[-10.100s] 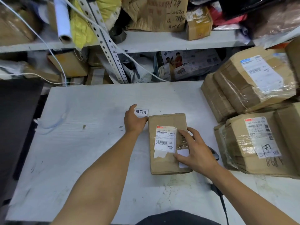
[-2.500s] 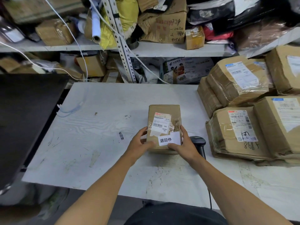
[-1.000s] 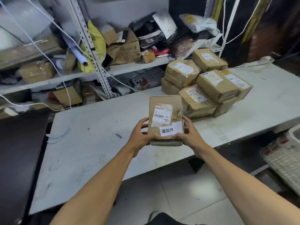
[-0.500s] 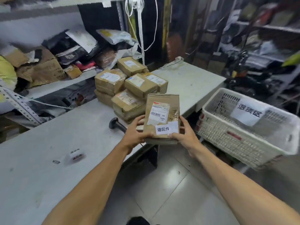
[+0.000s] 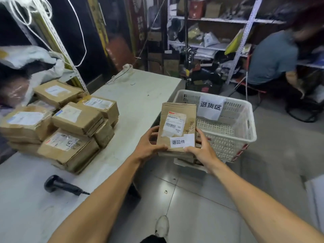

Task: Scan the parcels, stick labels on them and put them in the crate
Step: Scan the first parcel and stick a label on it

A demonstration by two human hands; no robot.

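Both hands, left hand and right hand, are gripping the labelled parcel, fingers curling round its near corners. It's hovering just beside the white crate, off the table edge.

Seated person before cluttered shelves

The parcel is matt brown cardboard, creased, with glossy clear tape over its white paper label; a second white paper sticker looks matt. The crate is white perforated plastic with a paper sign. The stack is brown cardboard, partly wrapped in shiny tape. The desk is pale, matt and scuffed. The scanner is black plastic. The floor is glossy grey tile
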